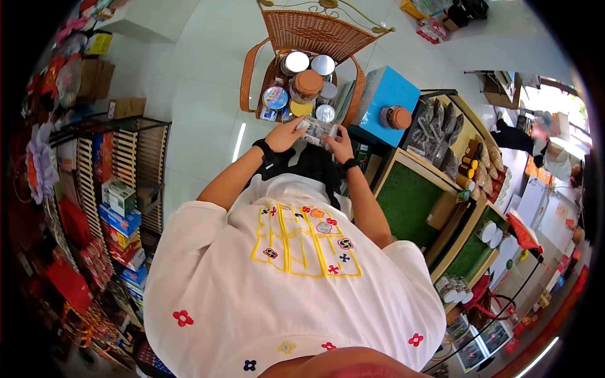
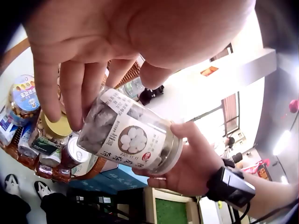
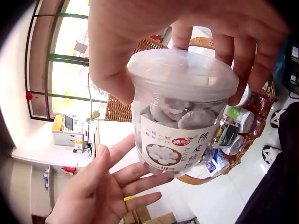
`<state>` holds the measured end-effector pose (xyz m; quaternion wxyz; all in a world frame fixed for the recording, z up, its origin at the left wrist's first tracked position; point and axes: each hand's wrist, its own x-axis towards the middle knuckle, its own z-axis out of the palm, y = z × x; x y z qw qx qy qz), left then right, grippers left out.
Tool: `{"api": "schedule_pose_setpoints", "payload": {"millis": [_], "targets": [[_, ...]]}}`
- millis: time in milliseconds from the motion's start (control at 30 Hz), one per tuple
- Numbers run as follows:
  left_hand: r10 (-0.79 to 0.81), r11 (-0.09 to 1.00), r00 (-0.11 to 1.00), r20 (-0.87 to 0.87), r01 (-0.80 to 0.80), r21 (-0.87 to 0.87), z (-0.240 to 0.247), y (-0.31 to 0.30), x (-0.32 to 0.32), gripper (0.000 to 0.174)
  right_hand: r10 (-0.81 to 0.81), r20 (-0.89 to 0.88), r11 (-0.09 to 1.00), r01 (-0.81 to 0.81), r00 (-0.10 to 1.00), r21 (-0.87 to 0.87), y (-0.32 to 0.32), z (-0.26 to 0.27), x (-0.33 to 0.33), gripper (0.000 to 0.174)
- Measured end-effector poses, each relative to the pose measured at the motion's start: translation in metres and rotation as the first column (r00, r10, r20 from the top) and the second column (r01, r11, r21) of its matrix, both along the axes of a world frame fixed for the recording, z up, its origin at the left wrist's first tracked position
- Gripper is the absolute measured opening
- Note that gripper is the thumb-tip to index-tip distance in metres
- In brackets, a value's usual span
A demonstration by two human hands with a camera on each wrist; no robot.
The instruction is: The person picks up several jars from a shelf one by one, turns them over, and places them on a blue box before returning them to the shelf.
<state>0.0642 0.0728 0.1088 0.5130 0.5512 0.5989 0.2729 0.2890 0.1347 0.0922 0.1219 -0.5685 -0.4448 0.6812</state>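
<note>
A clear plastic jar (image 1: 317, 131) with pale round pieces inside lies tilted between the two hands. The right hand (image 1: 340, 146) grips its lid end, thumb on one side and fingers on the other; in the right wrist view this hand (image 3: 196, 23) spans the frosted lid of the jar (image 3: 175, 126). At the base end is the left hand (image 1: 285, 135), its fingers extended and spread beside the base in the right wrist view (image 3: 103, 186). The left wrist view shows the white label on the jar (image 2: 131, 135); whether every left finger touches it is unclear.
A wicker chair (image 1: 315, 28) holds several jars and cans in front of the person. To its right stands a blue box (image 1: 387, 94) with an orange-lidded jar (image 1: 396, 118) on top. Green-lined display cases (image 1: 413, 198) are at the right, loaded shelves (image 1: 120, 183) at the left.
</note>
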Motion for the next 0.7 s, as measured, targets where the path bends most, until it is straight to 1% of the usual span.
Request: {"api": "schedule_pose_setpoints", "payload": {"millis": [33, 67, 133, 167, 233, 267, 333, 367, 400, 433, 467, 500, 533, 567, 600, 633, 667, 700], "targets": [[-0.045, 0.994, 0.995, -0.089, 0.036, -0.103, 0.011, 0.005, 0.002, 0.054, -0.003, 0.029, 1.000, 0.003, 1.000, -0.002, 0.004, -0.003, 0.001, 0.077], [-0.054, 0.993, 0.995, -0.089, 0.044, -0.112, 0.012, 0.006, 0.006, 0.054, -0.012, 0.029, 1.000, 0.012, 1.000, -0.011, 0.006, -0.006, 0.003, 0.077], [-0.042, 0.997, 0.985, -0.168, 0.031, -0.068, 0.005, 0.009, 0.011, 0.061, 0.011, 0.019, 0.995, -0.012, 1.000, 0.094, 0.017, -0.016, 0.005, 0.077], [-0.043, 0.997, 0.984, -0.173, 0.031, -0.071, 0.001, 0.012, 0.012, 0.061, 0.010, 0.014, 0.996, -0.011, 1.000, 0.091, 0.024, -0.020, 0.008, 0.077], [-0.058, 0.988, 0.990, -0.127, 0.038, -0.151, 0.000, 0.017, 0.016, 0.065, 0.104, 0.085, 0.940, -0.125, 0.991, 0.316, 0.033, -0.021, 0.012, 0.077], [-0.087, 0.986, 0.986, -0.143, 0.065, -0.155, -0.002, 0.020, 0.019, 0.068, 0.133, 0.114, 0.934, -0.163, 0.985, 0.319, 0.038, -0.022, 0.019, 0.077], [-0.095, 0.975, 0.983, -0.158, 0.060, -0.212, 0.006, 0.028, 0.032, 0.068, 0.171, 0.167, 0.924, -0.217, 0.971, 0.315, 0.053, -0.005, 0.027, 0.078], [-0.099, 0.965, 0.979, -0.176, 0.051, -0.257, 0.010, 0.033, 0.040, 0.069, 0.156, 0.168, 0.931, -0.202, 0.973, 0.304, 0.057, 0.001, 0.033, 0.078], [-0.090, 0.956, 0.987, -0.134, 0.048, -0.290, 0.010, 0.038, 0.047, 0.069, 0.156, 0.183, 0.901, -0.216, 0.971, 0.377, 0.065, 0.011, 0.037, 0.077], [-0.106, 0.953, 0.985, -0.135, 0.062, -0.297, 0.007, 0.043, 0.055, 0.069, 0.157, 0.198, 0.864, -0.232, 0.967, 0.446, 0.070, 0.015, 0.043, 0.076], [-0.081, 0.966, 0.991, -0.109, 0.051, -0.255, 0.005, 0.047, 0.065, 0.069, 0.141, 0.227, 0.828, -0.241, 0.964, 0.506, 0.075, 0.016, 0.049, 0.075], [-0.067, 0.977, 0.994, -0.090, 0.047, -0.209, 0.002, 0.053, 0.071, 0.069, 0.118, 0.216, 0.838, -0.213, 0.969, 0.502, 0.081, 0.023, 0.055, 0.075], [-0.154, 0.965, 0.971, -0.182, 0.108, -0.240, 0.006, 0.063, 0.080, 0.069, 0.178, 0.262, 0.798, -0.295, 0.949, 0.526, 0.090, 0.032, 0.061, 0.075], [-0.179, 0.960, 0.971, -0.157, 0.138, -0.244, 0.010, 0.071, 0.089, 0.070, 0.235, 0.315, 0.751, -0.378, 0.920, 0.542, 0.097, 0.042, 0.068, 0.074], [-0.145, 0.965, 0.989, -0.026, 0.135, -0.225, -0.010, 0.075, 0.098, 0.070, 0.235, 0.337, 0.706, -0.398, 0.912, 0.585, 0.101, 0.049, 0.074, 0.073], [-0.098, 0.969, 0.989, 0.107, 0.119, -0.215, -0.009, 0.082, 0.109, 0.071, 0.219, 0.331, 0.715, -0.382, 0.918, 0.586, 0.106, 0.049, 0.081, 0.073], [-0.201, 0.955, 0.979, -0.019, 0.191, -0.228, -0.010, 0.088, 0.115, 0.070, 0.221, 0.379, 0.682, -0.420, 0.899, 0.599, 0.110, 0.047, 0.086, 0.073], [-0.302, 0.932, 0.943, -0.139, 0.262, -0.249, 0.013, 0.102, 0.124, 0.069, 0.222, 0.428, 0.648, -0.460, 0.876, 0.607, 0.111, 0.043, 0.093, 0.073]]}}
